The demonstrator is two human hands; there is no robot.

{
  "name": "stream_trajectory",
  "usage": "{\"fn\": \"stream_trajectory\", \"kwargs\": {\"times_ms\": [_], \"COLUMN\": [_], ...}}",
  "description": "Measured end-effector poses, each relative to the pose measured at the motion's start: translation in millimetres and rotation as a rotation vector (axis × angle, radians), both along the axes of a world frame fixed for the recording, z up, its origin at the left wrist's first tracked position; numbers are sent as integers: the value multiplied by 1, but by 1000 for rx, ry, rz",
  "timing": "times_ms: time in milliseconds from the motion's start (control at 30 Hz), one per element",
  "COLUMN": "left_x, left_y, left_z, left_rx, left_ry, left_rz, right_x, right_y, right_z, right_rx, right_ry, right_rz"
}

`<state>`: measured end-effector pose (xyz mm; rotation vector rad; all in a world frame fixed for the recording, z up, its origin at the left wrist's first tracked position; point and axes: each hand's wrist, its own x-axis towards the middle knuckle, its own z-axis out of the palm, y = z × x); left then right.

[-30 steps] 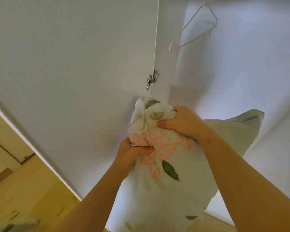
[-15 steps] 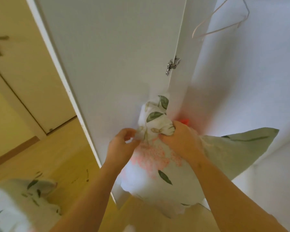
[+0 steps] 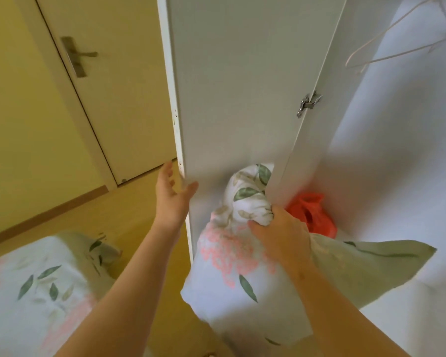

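A floral pillow (image 3: pixel 232 256), white with pink blossoms and green leaves, hangs in front of the open white wardrobe. My right hand (image 3: pixel 281 233) grips its bunched upper end at the wardrobe's side panel. My left hand (image 3: pixel 171 194) is off the pillow, fingers spread, at the free edge of the open wardrobe door (image 3: pixel 229 99); whether it touches the edge is unclear. The pillow's lower right corner (image 3: pixel 386 264) sticks out into the wardrobe.
A red plastic bag (image 3: pixel 312 215) lies inside the wardrobe behind the pillow. A pale hanger (image 3: pixel 397 37) hangs at the top right. A metal hinge (image 3: pixel 307 104) sits on the door. Floral bedding (image 3: pixel 34 284) is at the lower left. A room door with a handle (image 3: pixel 77 55) stands behind.
My left hand has let go of the pillow and moved left and up to the wardrobe door's edge. My view has turned left, showing the room door and bedding.
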<state>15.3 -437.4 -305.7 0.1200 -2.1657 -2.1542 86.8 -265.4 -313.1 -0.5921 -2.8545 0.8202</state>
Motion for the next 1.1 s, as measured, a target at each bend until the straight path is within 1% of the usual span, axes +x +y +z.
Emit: {"fn": "stream_trajectory", "kwargs": {"times_ms": [33,67,167,300,367,467,567,667,867,1000,1100], "left_x": [1,3,10,25,38,62,89,111,143,158,164], "left_y": [2,4,8,16,25,44,69,101,152,186,211], "left_z": [0,-2,-2,-1,0,-2,-3,-3,-7,-11,-13], "left_rx": [8,20,66,9,-48,-204,-328,-386,-390,-418,-536], "left_ry": [8,17,-2,-14,0,31,63,79,158,204,276], "left_rz": [-85,-122,-95,-85,-77,-55,-76,-108,-236,-374,-539], "right_x": [2,5,14,30,40,55,73,95,137,162,178], "right_y": [1,2,8,19,26,40,57,76,117,139,155], "right_z": [-1,-1,-5,-3,-1,-5,-11,-13,-13,-8,-7], "right_rx": [-6,-13,-45,-77,-75,-40,-39,-28,8,24,29], "right_ry": [0,-1,24,37,37,34,26,10,-32,-47,-62], "right_rz": [-8,-20,-60,-99,-102,-106,-142,-182,-283,-392,-462]}}
